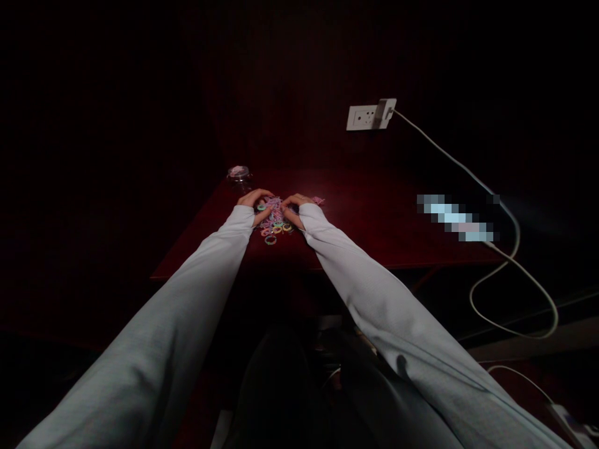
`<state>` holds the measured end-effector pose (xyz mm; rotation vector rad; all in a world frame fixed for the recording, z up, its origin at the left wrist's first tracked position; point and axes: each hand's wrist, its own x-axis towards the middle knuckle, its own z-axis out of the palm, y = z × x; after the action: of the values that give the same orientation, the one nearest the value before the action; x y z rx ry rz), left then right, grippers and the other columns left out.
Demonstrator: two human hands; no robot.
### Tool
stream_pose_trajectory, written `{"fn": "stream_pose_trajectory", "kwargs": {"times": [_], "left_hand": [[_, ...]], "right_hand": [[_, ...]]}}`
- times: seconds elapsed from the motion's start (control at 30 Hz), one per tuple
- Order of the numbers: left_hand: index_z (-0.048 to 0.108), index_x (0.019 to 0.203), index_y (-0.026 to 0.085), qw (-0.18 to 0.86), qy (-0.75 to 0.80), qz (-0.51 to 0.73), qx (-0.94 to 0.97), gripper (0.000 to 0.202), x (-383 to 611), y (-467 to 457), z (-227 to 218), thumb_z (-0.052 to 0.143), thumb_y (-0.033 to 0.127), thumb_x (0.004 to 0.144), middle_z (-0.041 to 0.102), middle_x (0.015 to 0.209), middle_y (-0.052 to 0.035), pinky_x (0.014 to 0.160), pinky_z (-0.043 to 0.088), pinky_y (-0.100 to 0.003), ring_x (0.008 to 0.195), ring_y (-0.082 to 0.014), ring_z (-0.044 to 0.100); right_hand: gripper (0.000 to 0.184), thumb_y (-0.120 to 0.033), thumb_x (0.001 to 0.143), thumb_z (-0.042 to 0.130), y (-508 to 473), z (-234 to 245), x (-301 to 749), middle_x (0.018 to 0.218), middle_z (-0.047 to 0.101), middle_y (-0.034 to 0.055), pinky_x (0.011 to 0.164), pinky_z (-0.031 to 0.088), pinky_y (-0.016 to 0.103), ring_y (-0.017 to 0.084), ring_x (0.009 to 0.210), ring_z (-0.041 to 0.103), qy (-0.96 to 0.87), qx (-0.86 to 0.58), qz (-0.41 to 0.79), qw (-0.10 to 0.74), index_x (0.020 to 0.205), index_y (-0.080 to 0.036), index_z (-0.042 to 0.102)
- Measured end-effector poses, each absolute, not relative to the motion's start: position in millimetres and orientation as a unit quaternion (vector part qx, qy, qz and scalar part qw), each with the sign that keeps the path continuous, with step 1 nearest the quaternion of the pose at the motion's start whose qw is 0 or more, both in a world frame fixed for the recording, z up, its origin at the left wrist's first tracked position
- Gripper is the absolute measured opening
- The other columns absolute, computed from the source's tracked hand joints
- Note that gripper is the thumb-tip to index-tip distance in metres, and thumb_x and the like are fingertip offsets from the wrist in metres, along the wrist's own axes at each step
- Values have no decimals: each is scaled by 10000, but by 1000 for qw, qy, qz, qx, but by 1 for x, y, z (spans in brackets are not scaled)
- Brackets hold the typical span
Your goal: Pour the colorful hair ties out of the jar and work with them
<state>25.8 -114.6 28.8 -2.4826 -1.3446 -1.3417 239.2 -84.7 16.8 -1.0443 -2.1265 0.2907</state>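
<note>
A heap of small pastel hair ties (pixel 275 215), pink, purple, green and yellow, lies on the dark red table. My left hand (pixel 255 201) curves around the left side of the heap, its fingers reaching over the far edge and its thumb in front. From the other side, my right hand (pixel 294 206) cups the heap in much the same way. Both hands are open and touch the pile; some fingertips are hidden among the bands. Several rings, one of them a green band (pixel 270 240), lie loose at the near edge. A pink bunch (pixel 319 201) sits just beyond my right wrist.
A clear jar (pixel 240 178) with something pink on top stands at the table's back left. On the wall is a white socket (pixel 367 117) with a plugged-in charger; its cable (pixel 461 165) loops down to a pixelated device (pixel 453 217) at the table's right. The room is dark.
</note>
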Motion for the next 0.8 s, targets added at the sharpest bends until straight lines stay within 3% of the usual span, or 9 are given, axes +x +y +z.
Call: {"fn": "stream_pose_trajectory", "kwargs": {"times": [0.27,0.57,0.8], "left_hand": [[739,1045,184,19,-413,-422,-807,233,25,-111,28,653,365,927,752,998,-57,812,556,-296,840,-181,688],[731,1032,190,28,-412,-423,-807,211,26,-111,29,648,359,938,746,982,-56,821,554,-299,841,-182,679],[719,1042,190,38,-416,-429,-801,194,26,-114,33,626,339,959,742,1005,-59,836,546,-300,875,-186,682]], "right_hand": [[261,-423,996,577,-105,34,252,1166,721,70,998,457,384,259,1112,601,-815,-428,82,383,1073,-242,749],[279,-351,988,555,-102,31,249,1175,752,54,1011,448,385,259,1078,603,-827,-424,100,356,1187,-257,726],[257,-328,994,561,-106,33,251,1225,721,74,1016,438,381,260,1132,570,-832,-430,78,344,1130,-242,761]]}}
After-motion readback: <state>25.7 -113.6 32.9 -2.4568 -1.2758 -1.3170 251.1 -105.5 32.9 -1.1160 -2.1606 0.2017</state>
